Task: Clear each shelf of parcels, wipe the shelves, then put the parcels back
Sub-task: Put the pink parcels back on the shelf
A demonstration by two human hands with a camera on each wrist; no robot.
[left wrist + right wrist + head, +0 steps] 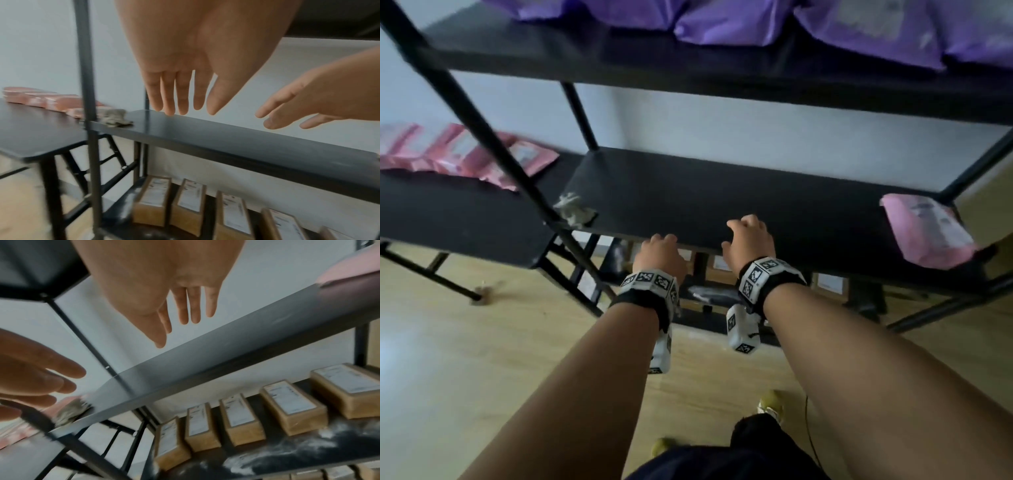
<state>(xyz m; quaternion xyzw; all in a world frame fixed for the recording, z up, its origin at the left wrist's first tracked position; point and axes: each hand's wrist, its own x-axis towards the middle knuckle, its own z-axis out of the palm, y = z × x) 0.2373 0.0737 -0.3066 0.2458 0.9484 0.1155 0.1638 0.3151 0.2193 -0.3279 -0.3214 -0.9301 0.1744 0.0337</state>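
Parcels, pink: one (928, 229) lies flat on the middle shelf (722, 198) well to the right of both hands, at the shelf's right end; a row of others (458, 150) lies on the black side table (448, 219), well to the left of the hands.

Parcels, purple (722, 24): on the upper shelf (619, 65), above and beyond the hands.

Parcels, brown boxes (189, 206): a row with white labels on the lower shelf, beneath the hands.

Left hand (659, 251): empty, fingers (170, 95) straight and close together, thumb alongside. The fingertips sit at the front edge of the middle shelf; whether they touch the surface or hang just above it cannot be told, as the frames are blurred.

Right hand (750, 240): empty, fingers (193, 305) extended and slightly parted, thumb spread towards the left hand. It hangs over the front part of the middle shelf, just beside the left hand, holding nothing.

Cloth (573, 209): a crumpled grey rag on the middle shelf's left front corner, beside the frame post, to the left of the left hand and apart from it.

Wrist bands: black, with white marker blocks, on both wrists.
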